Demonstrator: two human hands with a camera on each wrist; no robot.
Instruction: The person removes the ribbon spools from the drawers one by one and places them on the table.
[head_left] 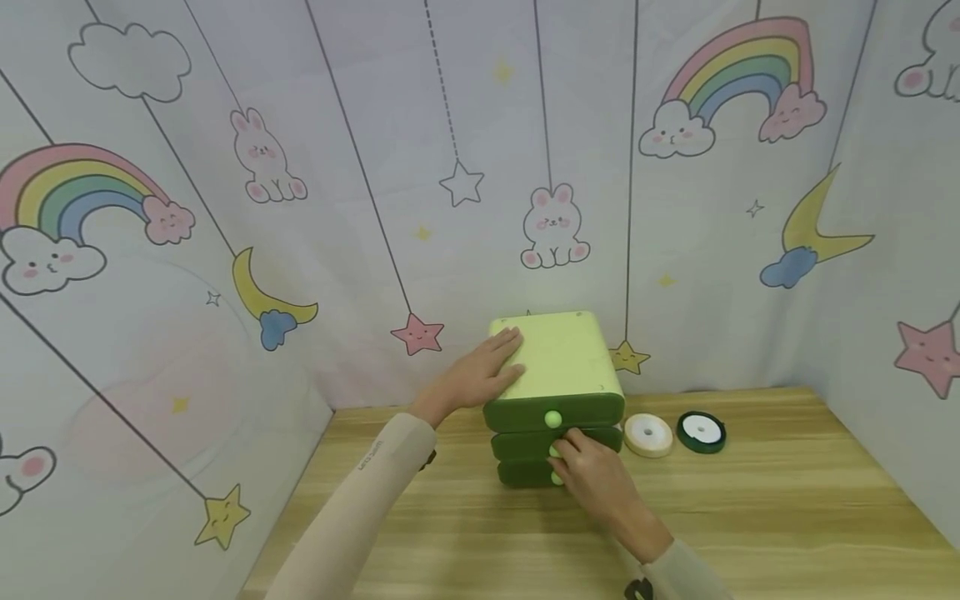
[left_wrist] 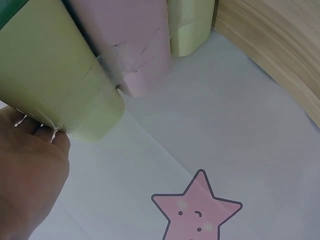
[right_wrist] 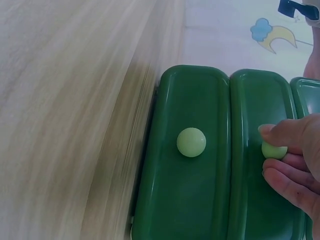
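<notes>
A small chest of three drawers has a pale yellow-green top and dark green drawer fronts with round light-green knobs. My left hand lies flat on the left part of its top, fingers extended. In the left wrist view, that hand touches the yellow-green top tier, and a pink tier shows below it. My right hand pinches the middle drawer's knob between thumb and fingers. The bottom drawer's knob is untouched. All three drawers look closed or nearly so.
Right of the chest, two ribbon spools lie flat on the wood-grain table: a cream one and a dark green one. A cartoon-printed cloth wall stands close behind the chest and along both sides.
</notes>
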